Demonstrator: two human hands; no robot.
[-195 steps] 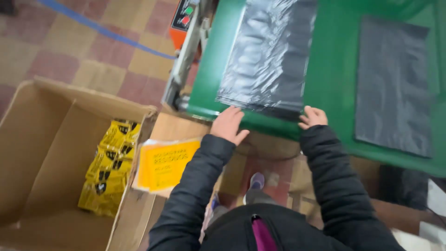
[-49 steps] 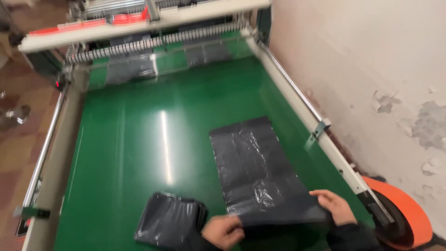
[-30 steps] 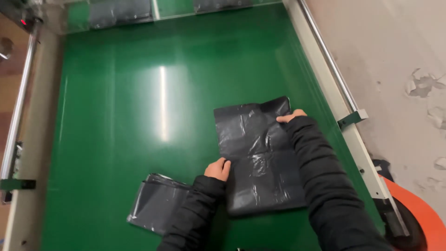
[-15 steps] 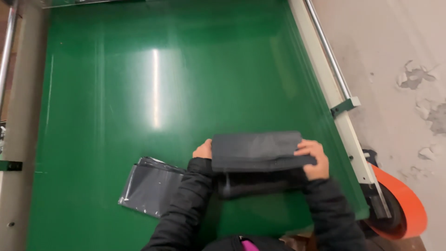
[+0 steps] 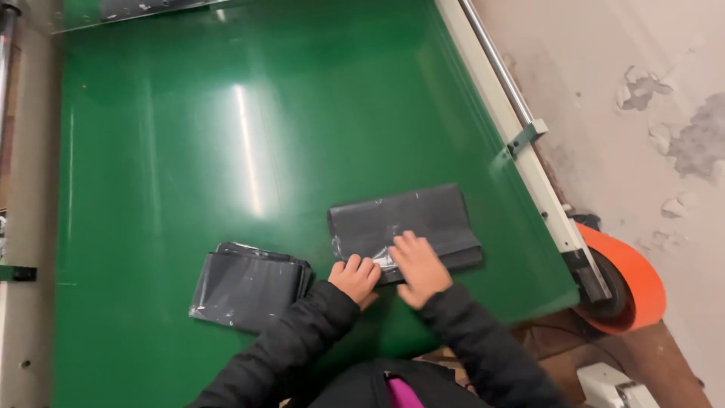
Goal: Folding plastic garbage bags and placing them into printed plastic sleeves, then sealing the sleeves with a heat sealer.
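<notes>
A small factory or workshop. A wide green conveyor belt (image 5: 249,151) with metal side rails (image 5: 521,143) runs beside a peeling plaster wall (image 5: 649,98)

Bright, even overhead light is seen; a long white glare streak is thrown on the green belt (image 5: 249,151). Slight motion blur is noted at the edges.

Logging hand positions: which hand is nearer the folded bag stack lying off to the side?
Left. The left hand sits just right of the side stack, not touching it; the right hand is farther right, pressing the folded bag.
</notes>
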